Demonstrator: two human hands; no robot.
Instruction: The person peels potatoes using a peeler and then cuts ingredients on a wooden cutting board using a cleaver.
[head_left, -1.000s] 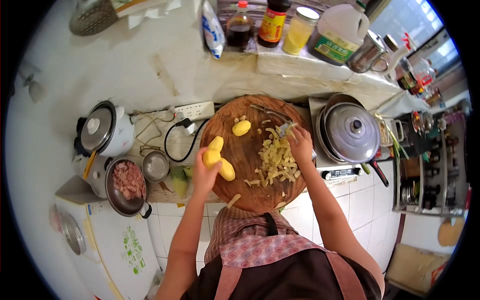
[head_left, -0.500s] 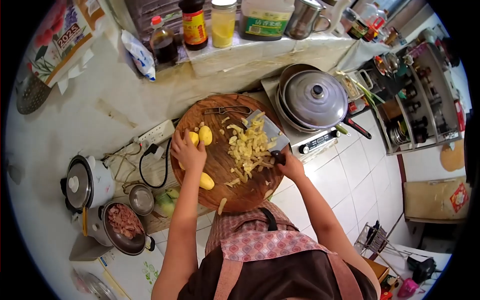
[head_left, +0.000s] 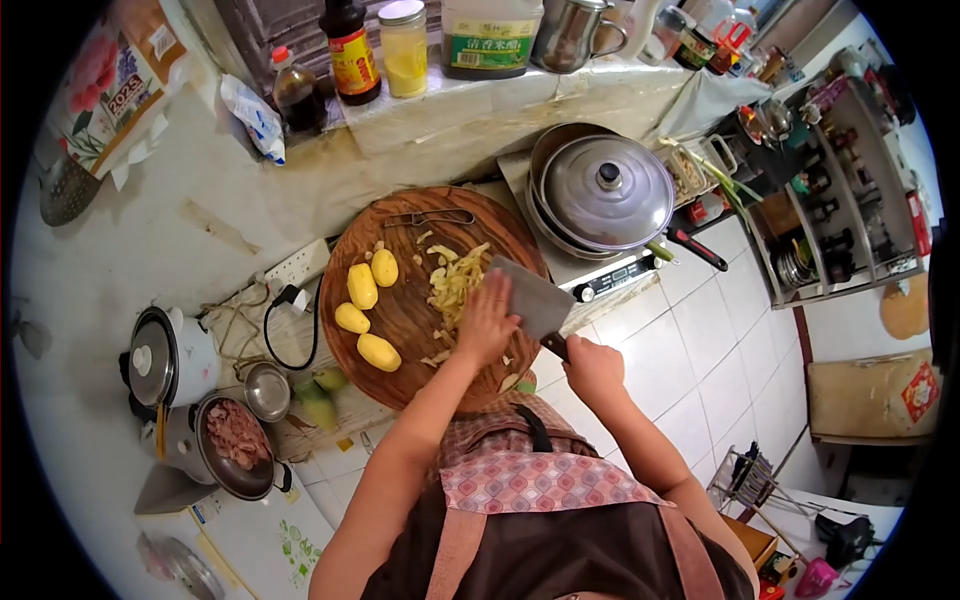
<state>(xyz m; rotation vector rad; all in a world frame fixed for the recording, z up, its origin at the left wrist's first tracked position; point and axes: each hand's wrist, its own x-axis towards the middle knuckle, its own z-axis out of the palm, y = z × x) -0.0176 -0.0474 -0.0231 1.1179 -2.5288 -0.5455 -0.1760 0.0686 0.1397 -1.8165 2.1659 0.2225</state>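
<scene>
My right hand (head_left: 595,370) is wrapped round the dark handle of a cleaver (head_left: 540,302), whose broad blade is tilted over the right part of the round wooden chopping board (head_left: 400,225). Against the blade's left side lies my left hand (head_left: 486,322), fingers stretched out, above a heap of cut potato pieces (head_left: 458,275). The hand hides part of that heap. Several whole peeled potatoes (head_left: 363,286) sit at the board's left side. A metal peeler (head_left: 430,217) rests near its far edge.
Right of the board, a lidded pan (head_left: 605,205) stands on a cooker with its handle pointing right. At left are a rice cooker (head_left: 150,362), a pot of raw meat (head_left: 238,440) and a small metal bowl (head_left: 267,391). Bottles and jars line the ledge (head_left: 480,100) behind.
My left hand has left the whole potatoes and moved right to the cut pieces beside the blade. The right hand has brought the cleaver nearer my body, turning its blade. The view has shifted slightly.
</scene>
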